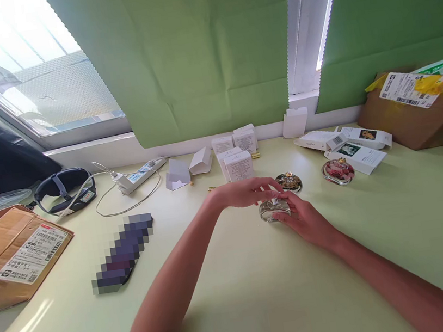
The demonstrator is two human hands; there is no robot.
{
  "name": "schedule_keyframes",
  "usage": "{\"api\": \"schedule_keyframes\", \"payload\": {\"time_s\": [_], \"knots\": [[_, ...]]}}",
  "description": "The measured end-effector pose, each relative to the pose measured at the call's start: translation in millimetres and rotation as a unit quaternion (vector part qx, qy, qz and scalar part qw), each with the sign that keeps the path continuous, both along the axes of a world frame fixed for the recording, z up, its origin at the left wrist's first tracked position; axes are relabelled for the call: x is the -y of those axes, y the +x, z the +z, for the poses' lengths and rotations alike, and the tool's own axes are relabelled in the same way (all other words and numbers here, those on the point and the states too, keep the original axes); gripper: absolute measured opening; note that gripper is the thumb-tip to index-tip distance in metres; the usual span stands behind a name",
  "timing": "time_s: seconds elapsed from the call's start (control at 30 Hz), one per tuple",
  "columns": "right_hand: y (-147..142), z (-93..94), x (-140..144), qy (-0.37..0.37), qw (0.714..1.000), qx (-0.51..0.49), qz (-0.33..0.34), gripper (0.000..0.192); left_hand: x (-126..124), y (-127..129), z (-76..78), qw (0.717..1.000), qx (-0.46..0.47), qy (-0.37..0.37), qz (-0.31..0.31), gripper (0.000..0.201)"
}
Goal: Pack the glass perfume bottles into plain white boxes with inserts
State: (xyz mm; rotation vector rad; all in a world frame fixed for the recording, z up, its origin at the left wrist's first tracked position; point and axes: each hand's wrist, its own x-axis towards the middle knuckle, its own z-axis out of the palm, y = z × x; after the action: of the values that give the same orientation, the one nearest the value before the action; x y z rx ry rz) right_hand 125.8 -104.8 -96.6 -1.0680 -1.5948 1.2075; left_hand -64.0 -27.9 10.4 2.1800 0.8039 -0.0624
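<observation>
The pale green tabletop [239, 295] runs wide under both arms, and nearly everything on it lies beyond or to the sides of the hands. Far out past the right hand a torn brown carton [424, 115] leans by the wall; well off to the left of the left hand lies a flat brown parcel [15, 255]. Just beyond the hands stands a cluster of small white boxes [236, 155], with more flat ones [351, 150] further right.

Between them, just past the fingertips, sit two round glass bottles, one dark [288, 182] and one pink [338, 171].

The step in hand looks like handling a third, a small clear glass bottle [274, 209] resting on the tabletop between both hands. The right hand [305, 219] cups its side, fingers half curled against it; the left hand [247, 191] arches over its top, fingertips pinched down at what may be the cap, though that part is too small to be sure. Any next move calls for a steady base hold and a light grip on the top, since the glass looks slippery.
</observation>
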Motion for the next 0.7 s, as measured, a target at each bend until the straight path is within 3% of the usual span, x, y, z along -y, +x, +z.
{"api": "schedule_keyframes", "payload": {"time_s": [0.5, 0.7], "knots": [[-0.9, -3.1, -1.2, 0.002, 1.000, 0.006, -0.014, 0.036, 2.5, 1.7, 0.2, 1.000, -0.003, 0.023, -0.010, 0.039], [0.9, -2.9, -2.0, 0.004, 1.000, 0.020, -0.022, 0.033, 6.7, -3.7, 14.5, 0.997, 0.008, 0.068, 0.040, 0.041]]}}
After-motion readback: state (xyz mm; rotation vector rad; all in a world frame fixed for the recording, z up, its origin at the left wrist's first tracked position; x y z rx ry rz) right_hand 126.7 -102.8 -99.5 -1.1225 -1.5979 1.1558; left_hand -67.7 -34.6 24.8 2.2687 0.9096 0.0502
